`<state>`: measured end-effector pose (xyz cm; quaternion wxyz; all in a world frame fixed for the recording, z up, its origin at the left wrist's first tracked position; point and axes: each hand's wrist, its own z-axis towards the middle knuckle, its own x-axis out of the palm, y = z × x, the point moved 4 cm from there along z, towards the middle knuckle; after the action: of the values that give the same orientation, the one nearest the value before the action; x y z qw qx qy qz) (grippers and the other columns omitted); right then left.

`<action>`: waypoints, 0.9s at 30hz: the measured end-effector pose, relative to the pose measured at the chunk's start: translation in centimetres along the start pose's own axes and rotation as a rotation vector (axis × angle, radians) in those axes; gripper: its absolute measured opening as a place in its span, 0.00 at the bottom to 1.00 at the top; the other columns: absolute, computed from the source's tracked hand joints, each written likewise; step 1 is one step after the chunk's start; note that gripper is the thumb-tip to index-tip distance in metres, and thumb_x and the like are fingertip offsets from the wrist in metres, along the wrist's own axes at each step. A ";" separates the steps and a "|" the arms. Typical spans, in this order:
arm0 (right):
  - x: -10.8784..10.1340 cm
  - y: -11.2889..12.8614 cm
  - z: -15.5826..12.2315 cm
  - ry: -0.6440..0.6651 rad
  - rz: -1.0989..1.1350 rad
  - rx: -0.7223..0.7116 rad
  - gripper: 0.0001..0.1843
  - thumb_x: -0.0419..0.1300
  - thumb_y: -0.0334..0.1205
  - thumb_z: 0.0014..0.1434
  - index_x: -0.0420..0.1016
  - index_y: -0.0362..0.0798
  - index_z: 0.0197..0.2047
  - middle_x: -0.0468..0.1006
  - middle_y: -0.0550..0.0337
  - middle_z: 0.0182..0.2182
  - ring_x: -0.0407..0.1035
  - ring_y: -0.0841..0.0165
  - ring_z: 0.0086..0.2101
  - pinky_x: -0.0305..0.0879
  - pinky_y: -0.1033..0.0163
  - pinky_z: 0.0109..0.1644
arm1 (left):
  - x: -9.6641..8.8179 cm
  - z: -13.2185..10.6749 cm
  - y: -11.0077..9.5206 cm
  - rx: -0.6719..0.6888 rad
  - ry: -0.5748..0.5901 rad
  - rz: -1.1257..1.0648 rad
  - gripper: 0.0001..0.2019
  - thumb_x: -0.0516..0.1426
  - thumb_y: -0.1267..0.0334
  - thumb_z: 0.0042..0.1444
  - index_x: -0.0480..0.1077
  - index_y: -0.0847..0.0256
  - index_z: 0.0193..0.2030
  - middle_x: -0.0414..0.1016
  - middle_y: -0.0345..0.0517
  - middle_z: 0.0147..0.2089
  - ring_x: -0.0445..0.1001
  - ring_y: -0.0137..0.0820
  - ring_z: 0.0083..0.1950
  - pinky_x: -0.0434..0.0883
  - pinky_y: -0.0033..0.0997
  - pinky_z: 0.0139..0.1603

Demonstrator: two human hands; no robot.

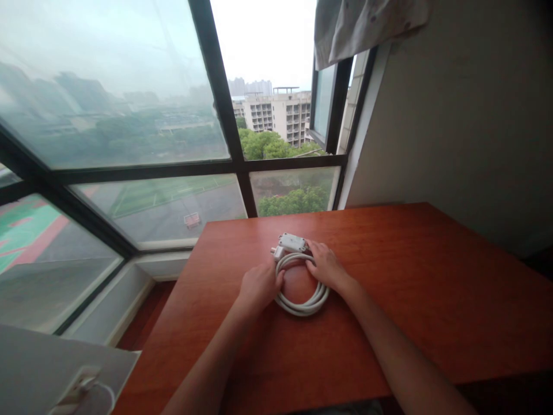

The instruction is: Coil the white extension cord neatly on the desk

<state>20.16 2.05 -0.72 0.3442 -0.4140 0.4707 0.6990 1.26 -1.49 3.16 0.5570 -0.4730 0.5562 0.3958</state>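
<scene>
A white cable (303,309) lies coiled in a ring on the reddish-brown table (432,300). At the far side of the coil sits its white power strip (292,242), with a white plug (279,252) beside the strip's left end. My left hand (260,283) is closed round the left side of the coil, thumb on the inner side. On the upper right of the ring, my right hand (325,264) grips the cable, its fingers reaching the strip's right end and its thumb inside the loop.
Behind the table stand dark-framed windows (242,167), one pane (324,104) swung outward. A curtain (363,29) hangs at the upper right, near a grey wall (453,115). At the lower left, a white cord is plugged into a wall socket (84,383).
</scene>
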 end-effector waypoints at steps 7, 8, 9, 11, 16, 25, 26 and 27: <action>-1.5 -0.1 -0.6 -0.022 -0.022 0.047 0.24 0.57 0.45 0.58 0.68 0.44 0.56 0.71 0.47 0.49 0.64 0.58 0.50 0.59 0.57 0.56 | -1.2 -0.7 0.2 -0.088 0.042 0.024 0.20 0.46 0.48 0.62 0.67 0.60 0.47 0.78 0.56 0.42 0.78 0.47 0.44 0.71 0.40 0.41; -1.7 -0.1 -0.7 -0.019 -0.028 0.059 0.23 0.58 0.45 0.58 0.69 0.45 0.55 0.71 0.47 0.48 0.64 0.58 0.49 0.60 0.57 0.55 | -1.4 -0.8 0.2 -0.093 0.052 0.016 0.20 0.46 0.47 0.62 0.68 0.60 0.47 0.78 0.57 0.42 0.77 0.48 0.44 0.71 0.41 0.41; -1.8 -0.1 -0.7 -0.013 -0.034 0.070 0.22 0.58 0.45 0.58 0.69 0.46 0.54 0.71 0.48 0.47 0.65 0.58 0.48 0.60 0.58 0.54 | -1.5 -0.9 0.1 -0.092 0.065 0.008 0.20 0.47 0.47 0.62 0.67 0.60 0.48 0.78 0.57 0.43 0.77 0.48 0.45 0.71 0.41 0.42; -2.0 0.0 -0.8 0.013 -0.049 0.091 0.19 0.58 0.42 0.58 0.70 0.48 0.52 0.71 0.49 0.46 0.66 0.60 0.47 0.60 0.59 0.52 | -1.5 -1.1 -0.2 -0.080 0.093 -0.008 0.20 0.49 0.48 0.61 0.67 0.61 0.50 0.77 0.58 0.45 0.77 0.47 0.46 0.71 0.41 0.43; -2.0 0.3 -0.9 0.073 -0.069 0.092 0.17 0.56 0.36 0.58 0.70 0.49 0.52 0.70 0.51 0.45 0.67 0.62 0.46 0.60 0.62 0.50 | -0.6 -1.2 -1.0 -0.033 0.132 -0.021 0.17 0.51 0.57 0.60 0.66 0.64 0.51 0.77 0.59 0.46 0.77 0.46 0.47 0.71 0.39 0.45; -2.2 0.4 -0.9 0.066 -0.075 0.049 0.17 0.54 0.34 0.58 0.72 0.49 0.51 0.72 0.52 0.44 0.68 0.63 0.44 0.61 0.63 0.47 | 0.0 -0.5 -1.0 -0.015 0.113 -0.008 0.13 0.49 0.61 0.60 0.66 0.63 0.48 0.77 0.58 0.44 0.77 0.45 0.46 0.71 0.39 0.45; -2.2 0.2 -0.8 0.064 -0.070 0.053 0.17 0.54 0.34 0.58 0.72 0.49 0.51 0.72 0.53 0.44 0.68 0.63 0.44 0.61 0.64 0.47 | -0.1 -0.5 -1.1 -0.008 0.103 -0.012 0.14 0.49 0.61 0.60 0.66 0.63 0.49 0.77 0.58 0.45 0.77 0.45 0.46 0.71 0.38 0.45; -2.2 0.0 -0.8 0.062 -0.066 0.060 0.17 0.55 0.34 0.58 0.72 0.50 0.51 0.72 0.53 0.45 0.68 0.64 0.44 0.61 0.64 0.47 | -0.1 -0.4 -1.1 -0.002 0.095 -0.018 0.14 0.49 0.60 0.60 0.65 0.63 0.50 0.77 0.58 0.45 0.77 0.45 0.46 0.71 0.38 0.45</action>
<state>21.26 1.08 1.12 0.3645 -0.4404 0.4879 0.6597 2.26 -2.13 3.40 0.5333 -0.4966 0.5773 0.3683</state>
